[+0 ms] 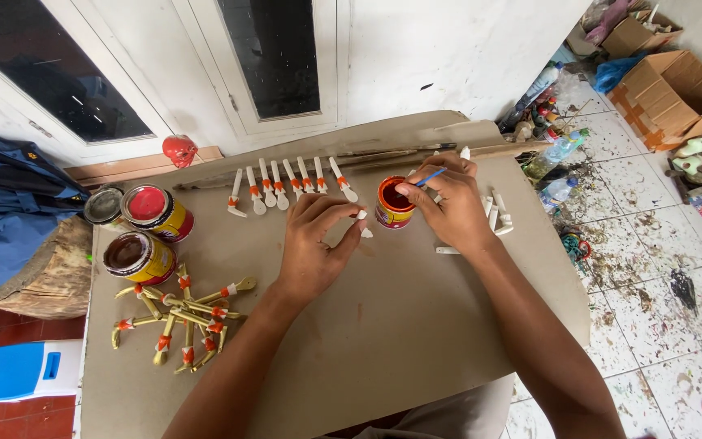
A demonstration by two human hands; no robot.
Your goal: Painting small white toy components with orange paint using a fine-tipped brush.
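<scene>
My left hand [312,248] pinches a small white wooden piece [362,223] over a brown board [400,325]. My right hand [448,203] holds a thin blue-handled brush [431,177], its tip dipped into a small can of orange paint [392,203]. A row of several white pieces with orange bands [290,184] lies beyond my left hand. More white unpainted pieces [497,216] lie partly hidden behind my right hand.
Three paint cans [141,232] stand at the board's left, with a pile of yellow pieces with orange bands [182,319] in front of them. A red mask [179,150] leans by the wall. Bottles [554,154], cardboard boxes [668,93] and scraps litter the tiled floor on the right.
</scene>
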